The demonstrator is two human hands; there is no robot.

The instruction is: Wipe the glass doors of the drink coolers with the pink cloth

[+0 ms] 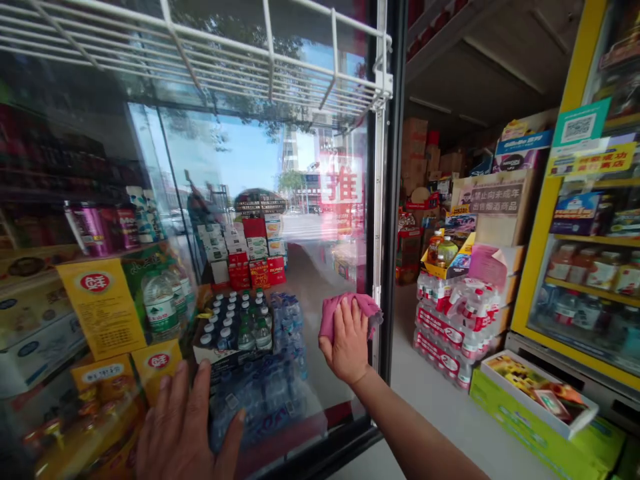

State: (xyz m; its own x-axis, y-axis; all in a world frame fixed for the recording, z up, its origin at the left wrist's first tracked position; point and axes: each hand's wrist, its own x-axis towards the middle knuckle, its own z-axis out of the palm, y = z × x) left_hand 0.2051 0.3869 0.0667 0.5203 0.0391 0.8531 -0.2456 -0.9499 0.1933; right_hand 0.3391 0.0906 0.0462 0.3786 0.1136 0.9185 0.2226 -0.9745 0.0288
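Note:
My right hand (347, 340) presses a pink cloth (349, 312) flat against a glass shop door (310, 167), its fingers spread over the cloth. Low on the same pane, my left hand (187, 427) rests with bare, spread fingers and holds nothing. The door's black metal frame (386, 267) runs upright just right of the cloth. Behind the glass stand shelves of boxed goods and packs of bottled water (235, 327), with street reflections lying over them.
Right of the door, shrink-wrapped bottle packs (450, 327) and cardboard cartons (415, 147) stand on a pale floor (430, 400). A yellow-framed display cabinet (560, 267) rises at far right, with a green box (530, 420) at its foot. A white wire rack (200, 60) crosses the door's top.

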